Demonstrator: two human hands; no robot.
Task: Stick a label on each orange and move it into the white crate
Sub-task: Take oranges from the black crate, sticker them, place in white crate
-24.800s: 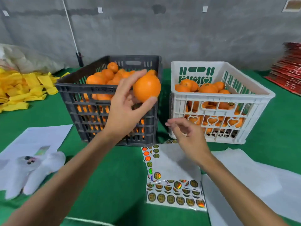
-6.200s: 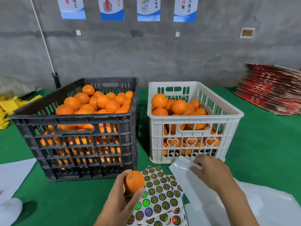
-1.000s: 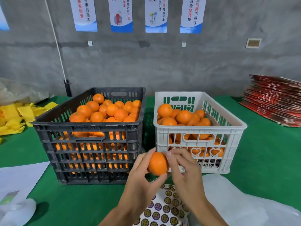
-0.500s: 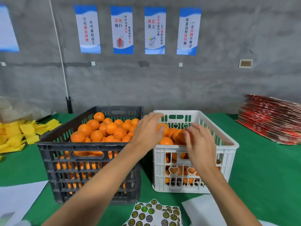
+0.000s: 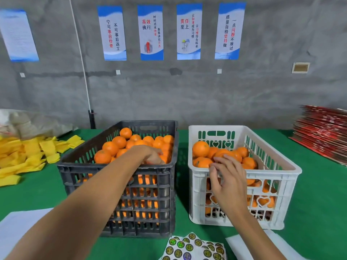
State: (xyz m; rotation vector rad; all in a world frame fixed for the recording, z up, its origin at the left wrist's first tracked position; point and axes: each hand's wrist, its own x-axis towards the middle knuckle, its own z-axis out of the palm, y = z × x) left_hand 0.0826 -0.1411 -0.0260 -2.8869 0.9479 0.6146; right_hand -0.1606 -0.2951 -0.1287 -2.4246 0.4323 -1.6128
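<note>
Orange fruit fills both crates, one hand reaching into each.

The oranges (image 5: 120, 141) awaiting labels heap the black crate (image 5: 116, 177); the left hand (image 5: 150, 155) dips among them, fingers curled, though I cannot tell if they grip one. The right hand (image 5: 228, 177) hovers released at the white crate (image 5: 277, 173) near rim, likely heading for the sticker sheets (image 5: 193, 248) on the green worktop (image 5: 37, 194).

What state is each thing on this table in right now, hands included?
black crate: heaped with oranges
white crate: partly filled with oranges
left hand: inside black crate, fingers curled down onto the oranges
right hand: fingers relaxed, holding nothing, at white crate's front wall
label sheets: flat, many labels remaining
</note>
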